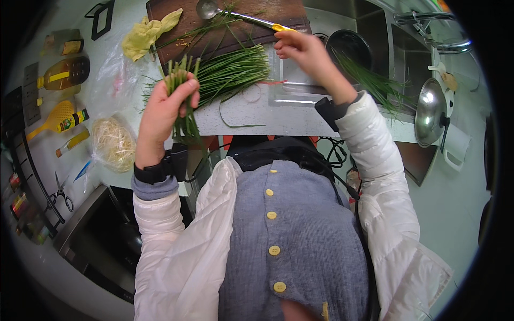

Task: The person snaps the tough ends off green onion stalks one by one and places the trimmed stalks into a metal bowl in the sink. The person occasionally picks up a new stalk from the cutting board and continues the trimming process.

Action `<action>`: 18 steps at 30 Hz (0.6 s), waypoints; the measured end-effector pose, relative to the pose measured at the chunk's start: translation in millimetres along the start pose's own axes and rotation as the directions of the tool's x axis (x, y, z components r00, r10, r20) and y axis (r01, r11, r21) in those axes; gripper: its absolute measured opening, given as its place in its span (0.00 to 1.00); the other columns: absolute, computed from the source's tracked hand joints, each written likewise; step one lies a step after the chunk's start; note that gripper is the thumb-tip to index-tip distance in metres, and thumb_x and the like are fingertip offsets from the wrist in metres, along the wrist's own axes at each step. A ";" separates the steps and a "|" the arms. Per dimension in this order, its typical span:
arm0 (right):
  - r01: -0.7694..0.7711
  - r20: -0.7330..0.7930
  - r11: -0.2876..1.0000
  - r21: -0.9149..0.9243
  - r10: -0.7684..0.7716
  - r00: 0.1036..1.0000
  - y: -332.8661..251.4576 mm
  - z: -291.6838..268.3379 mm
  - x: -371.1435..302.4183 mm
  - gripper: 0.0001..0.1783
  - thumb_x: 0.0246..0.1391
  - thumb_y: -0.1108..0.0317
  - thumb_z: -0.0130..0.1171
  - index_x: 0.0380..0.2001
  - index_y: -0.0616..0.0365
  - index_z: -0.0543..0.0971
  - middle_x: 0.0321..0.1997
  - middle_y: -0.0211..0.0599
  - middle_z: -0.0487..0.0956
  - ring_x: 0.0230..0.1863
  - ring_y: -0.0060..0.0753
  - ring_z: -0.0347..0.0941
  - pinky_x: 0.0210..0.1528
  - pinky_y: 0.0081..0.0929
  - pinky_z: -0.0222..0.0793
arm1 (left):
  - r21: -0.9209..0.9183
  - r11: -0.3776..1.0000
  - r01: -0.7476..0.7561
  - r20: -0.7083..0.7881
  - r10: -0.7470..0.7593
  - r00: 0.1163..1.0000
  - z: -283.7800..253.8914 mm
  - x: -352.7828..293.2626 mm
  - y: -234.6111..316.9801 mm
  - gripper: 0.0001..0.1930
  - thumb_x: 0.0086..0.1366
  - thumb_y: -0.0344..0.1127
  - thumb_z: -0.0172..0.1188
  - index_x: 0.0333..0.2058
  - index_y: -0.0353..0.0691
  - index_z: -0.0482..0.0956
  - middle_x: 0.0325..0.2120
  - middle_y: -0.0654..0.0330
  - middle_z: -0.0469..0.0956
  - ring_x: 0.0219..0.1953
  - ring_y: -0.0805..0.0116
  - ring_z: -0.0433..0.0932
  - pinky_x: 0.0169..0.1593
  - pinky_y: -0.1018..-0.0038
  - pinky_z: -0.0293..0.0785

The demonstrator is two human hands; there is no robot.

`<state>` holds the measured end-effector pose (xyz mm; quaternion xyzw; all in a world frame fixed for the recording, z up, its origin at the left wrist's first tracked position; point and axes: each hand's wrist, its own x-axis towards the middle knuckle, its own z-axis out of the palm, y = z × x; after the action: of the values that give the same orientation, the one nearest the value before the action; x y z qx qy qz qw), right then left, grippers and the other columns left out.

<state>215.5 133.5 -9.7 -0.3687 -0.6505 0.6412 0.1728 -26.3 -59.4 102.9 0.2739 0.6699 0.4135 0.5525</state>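
Left hand (170, 101) closed round bunch of chives (185, 127), stem ends up, presumably keeping stalks together | right hand (301, 51) curled near ladle (246, 18), grip unclear | chive pile (235, 72) between hands, likely for easy reach

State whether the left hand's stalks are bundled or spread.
Bundled: the left hand holds the green stalks together, pale ends poking out above.

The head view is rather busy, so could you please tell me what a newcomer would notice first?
Probably the green stalks bunched in the left hand, with a larger green pile just to their right. Next might come the yellow-ended ladle on the brown board at the top, near the right hand.
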 end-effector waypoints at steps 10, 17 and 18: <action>0.109 0.206 0.742 -0.662 0.039 0.978 33.1 39.1 -26.3 0.12 0.47 0.69 0.56 0.37 0.53 0.83 0.32 0.43 0.82 0.34 0.49 0.78 0.38 0.39 0.74 | -0.089 0.996 -0.016 0.025 0.019 1.000 9.8 8.3 2.5 0.10 0.71 0.39 0.52 0.38 0.38 0.71 0.16 0.68 0.67 0.19 0.79 0.67 0.25 0.80 0.65; 0.211 0.033 0.727 -0.654 -0.251 0.968 34.5 35.9 -25.1 0.09 0.47 0.69 0.57 0.33 0.54 0.81 0.32 0.40 0.80 0.35 0.47 0.77 0.37 0.40 0.73 | 0.080 0.996 -0.029 0.041 0.025 0.999 7.5 16.2 -6.3 0.08 0.66 0.37 0.59 0.35 0.39 0.73 0.17 0.71 0.67 0.15 0.84 0.64 0.19 0.82 0.60; 0.262 0.086 0.748 -0.610 -0.266 0.960 35.2 39.1 -26.6 0.08 0.46 0.69 0.58 0.32 0.54 0.80 0.32 0.39 0.79 0.35 0.46 0.77 0.37 0.40 0.73 | 0.114 0.993 -0.024 0.034 0.021 0.999 7.3 17.7 -7.5 0.08 0.65 0.37 0.60 0.35 0.39 0.73 0.17 0.72 0.66 0.15 0.84 0.63 0.19 0.82 0.59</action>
<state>215.1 84.0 -41.5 -0.3110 -0.8685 0.3619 0.1341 -22.8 -46.8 87.0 0.3193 0.6803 0.3760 0.5421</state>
